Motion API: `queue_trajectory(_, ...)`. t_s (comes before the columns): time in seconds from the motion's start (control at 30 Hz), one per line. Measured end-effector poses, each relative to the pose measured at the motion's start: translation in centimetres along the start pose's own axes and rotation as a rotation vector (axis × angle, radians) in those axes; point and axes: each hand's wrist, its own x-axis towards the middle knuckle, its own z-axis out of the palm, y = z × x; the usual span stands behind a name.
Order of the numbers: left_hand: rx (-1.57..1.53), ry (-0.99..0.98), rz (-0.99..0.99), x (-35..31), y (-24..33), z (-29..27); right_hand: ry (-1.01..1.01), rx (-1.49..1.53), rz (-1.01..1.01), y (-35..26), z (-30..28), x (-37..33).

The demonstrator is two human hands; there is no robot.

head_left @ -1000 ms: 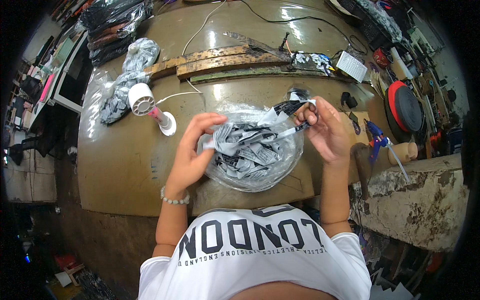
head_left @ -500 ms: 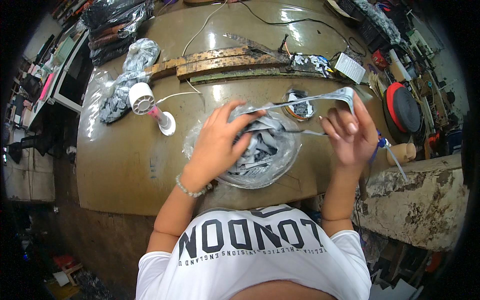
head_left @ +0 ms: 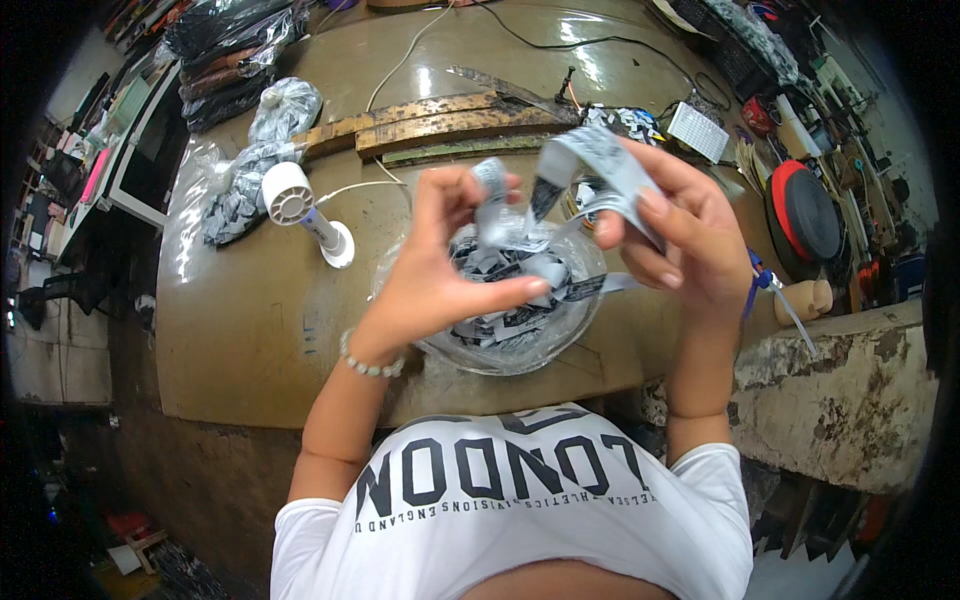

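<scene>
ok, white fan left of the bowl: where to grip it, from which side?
Probably mid-handle, from the person's side. The handle is slim, between the fan's bulkier head and wider round base; the white cable runs along the far right, so a near-side approach should avoid it.

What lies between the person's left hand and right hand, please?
In the head view, curled grey strips lie between the left hand and right hand, above a round plastic container holding more strips.

White shirt (head_left: 505, 535): bold black lettering (head_left: 514, 470), smaller line beneath. Grey ribbon (head_left: 608, 165): print illegible.
</scene>
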Motion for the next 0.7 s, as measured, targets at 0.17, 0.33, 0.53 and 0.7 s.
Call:
queue_trajectory(0.17, -0.047, -0.058, -0.135, 1.9, -1.6, 0.9, -0.113, -0.183, -0.382, -2.6, 0.4, 0.2)
queue_trajectory(0.33, 0.114, 0.179, -0.128, 0.9, -2.4, -2.3, 0.035, 0.009, -0.431, -3.6, -2.0, -1.9)
queue_trajectory(0.53, -0.412, 0.505, -0.164, 0.0, -1.4, -6.6, 0.247, -0.675, 0.074, -1.9, -4.4, -3.9)
queue_trajectory(0.7, -0.870, 0.298, -0.066, 1.3, -0.6, -5.7, 0.145, -0.679, 0.235, -1.9, -5.4, -4.0)
